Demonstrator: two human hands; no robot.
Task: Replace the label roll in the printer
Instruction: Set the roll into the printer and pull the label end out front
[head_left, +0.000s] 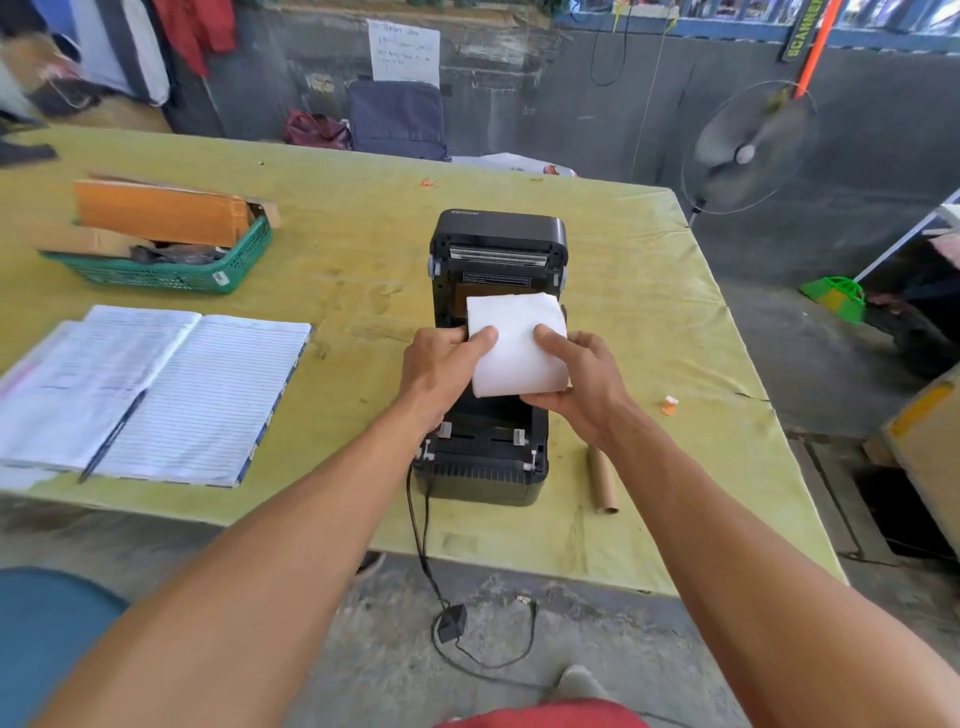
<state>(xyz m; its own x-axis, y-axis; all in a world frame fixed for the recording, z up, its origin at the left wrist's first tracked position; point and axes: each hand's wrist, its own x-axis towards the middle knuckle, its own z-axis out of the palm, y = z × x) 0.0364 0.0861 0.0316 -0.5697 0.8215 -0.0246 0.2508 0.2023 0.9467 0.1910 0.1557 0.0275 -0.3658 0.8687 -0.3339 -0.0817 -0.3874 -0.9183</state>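
A black label printer (488, 457) stands on the yellow-green table with its lid (498, 228) swung open toward the far side. A white label roll (517, 317) hovers over the open bay. My left hand (441, 369) grips its left end, thumb on top. My right hand (582, 379) cups its right end and underside, thumb on top. The bay under the roll is mostly hidden. A bare cardboard core (602, 480) lies on the table just right of the printer.
An open notebook (208, 384) with a pen (111, 436) lies at left. A green basket (171, 270) with cardboard stands behind it. The printer's cable and adapter (451, 623) hang off the near table edge (519, 566). A small orange scrap (669, 404) lies at right. A floor fan (748, 148) stands beyond the table.
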